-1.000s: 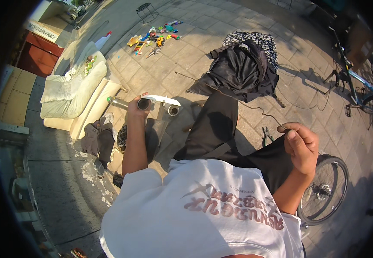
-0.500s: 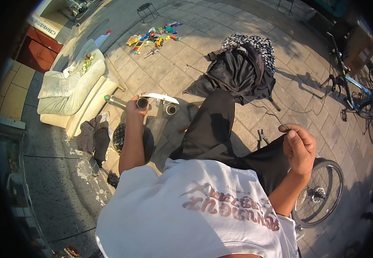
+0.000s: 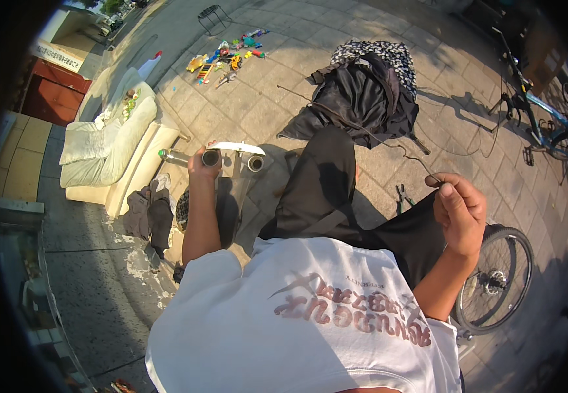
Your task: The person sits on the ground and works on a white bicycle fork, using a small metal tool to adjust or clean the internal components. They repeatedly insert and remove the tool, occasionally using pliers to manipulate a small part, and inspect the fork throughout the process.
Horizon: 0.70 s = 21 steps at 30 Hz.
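My left hand [image 3: 202, 164] is closed round one tube of a two-tubed, fork-like metal part [image 3: 256, 164]. Its round open ends face up, and a white curved bridge [image 3: 235, 147] spans them. A silver tube with a green tip [image 3: 178, 157] pokes out just left of that hand. On the right, my right hand [image 3: 459, 213] is raised above my knee, pinching the bent end of a long thin dark wire [image 3: 389, 145] between thumb and forefinger. The wire runs away to the upper left, across a heap of black cloth. Beside my right leg lie pliers [image 3: 400, 196].
Black cloth [image 3: 356, 98] lies ahead on a black-and-white patterned piece [image 3: 389, 56]. Scattered toys [image 3: 225, 59] lie farther off. A cream sofa [image 3: 117, 150] stands left, dark clothes [image 3: 150, 216] near it. A bicycle wheel [image 3: 495, 281] and blue bicycle [image 3: 549, 118] are right.
The view has shifted slightly, so the surroundings sit a little higher and the wheel farther right. Both hands keep their hold on the fork-like part and the wire.
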{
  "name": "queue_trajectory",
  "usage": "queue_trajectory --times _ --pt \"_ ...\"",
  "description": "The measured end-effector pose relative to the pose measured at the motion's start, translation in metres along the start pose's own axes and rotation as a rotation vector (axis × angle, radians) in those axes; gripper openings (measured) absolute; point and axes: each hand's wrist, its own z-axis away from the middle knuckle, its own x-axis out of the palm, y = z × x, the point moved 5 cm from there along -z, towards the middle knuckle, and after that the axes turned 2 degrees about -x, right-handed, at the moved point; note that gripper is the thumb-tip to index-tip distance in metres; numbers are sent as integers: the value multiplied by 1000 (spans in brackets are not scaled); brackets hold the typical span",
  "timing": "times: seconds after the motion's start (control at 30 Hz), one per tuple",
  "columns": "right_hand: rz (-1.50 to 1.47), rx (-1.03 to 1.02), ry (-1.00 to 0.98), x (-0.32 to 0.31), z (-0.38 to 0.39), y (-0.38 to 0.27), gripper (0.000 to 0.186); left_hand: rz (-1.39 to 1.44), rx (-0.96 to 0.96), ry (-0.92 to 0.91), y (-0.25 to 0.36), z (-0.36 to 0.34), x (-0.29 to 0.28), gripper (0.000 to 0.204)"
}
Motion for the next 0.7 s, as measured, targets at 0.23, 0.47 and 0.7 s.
queue_trajectory --times 0.23,0.47,0.7 --pt "-24 32 9 -4 -3 2 29 41 -29 -107 5 -1 3 28" --pt "-23 32 5 -10 -5 8 29 77 -59 -51 2 -2 8 30" --pt "7 43 12 -13 -10 7 28 -5 67 44 -1 1 7 28"
